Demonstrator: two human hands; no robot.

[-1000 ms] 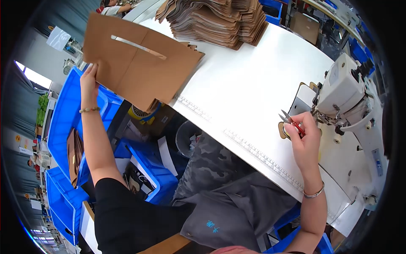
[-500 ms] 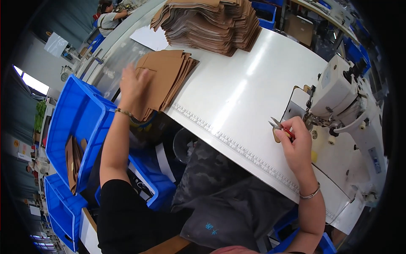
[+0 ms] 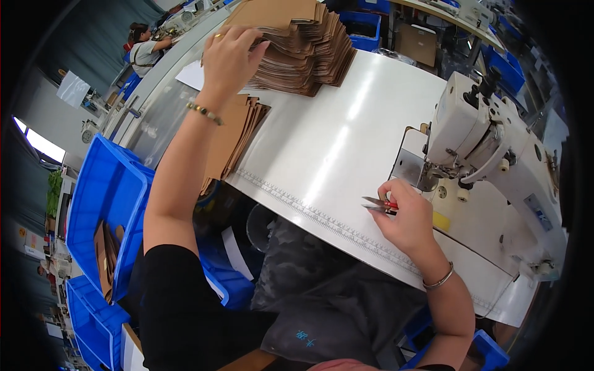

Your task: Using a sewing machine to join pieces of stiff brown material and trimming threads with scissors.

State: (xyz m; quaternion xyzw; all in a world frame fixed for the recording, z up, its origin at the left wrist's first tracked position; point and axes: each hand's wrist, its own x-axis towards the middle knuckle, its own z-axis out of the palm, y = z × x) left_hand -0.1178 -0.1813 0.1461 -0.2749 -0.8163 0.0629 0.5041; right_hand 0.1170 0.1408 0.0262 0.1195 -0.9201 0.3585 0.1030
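Observation:
My left hand (image 3: pixel 230 65) is at the left edge of a tall stack of brown cut pieces (image 3: pixel 309 55), fingers bent and thumb held apart from them. I see no piece lifted in it. Under that forearm lies a lower pile of brown pieces (image 3: pixel 238 133), partly covered by my wrist. In my right hand (image 3: pixel 408 213) is a small pair of scissors (image 3: pixel 380 205) with red on the handle, the blades parted and pointing left over the white table. That hand stands just in front of the white sewing machine (image 3: pixel 473 127).
Blue bins (image 3: pixel 139 179) stand left of the table, one holding a few brown pieces (image 3: pixel 106 260). A ruler strip (image 3: pixel 322 216) runs along the white tabletop's (image 3: pixel 328 148) near edge. White paper (image 3: pixel 192 74) lies beside the tall stack. Another person (image 3: pixel 145 52) sits far left.
My left hand has moved away from the lower pile, up and farther out to the tall stack. My right hand has shifted left with the scissors. The whole view has also turned slightly.

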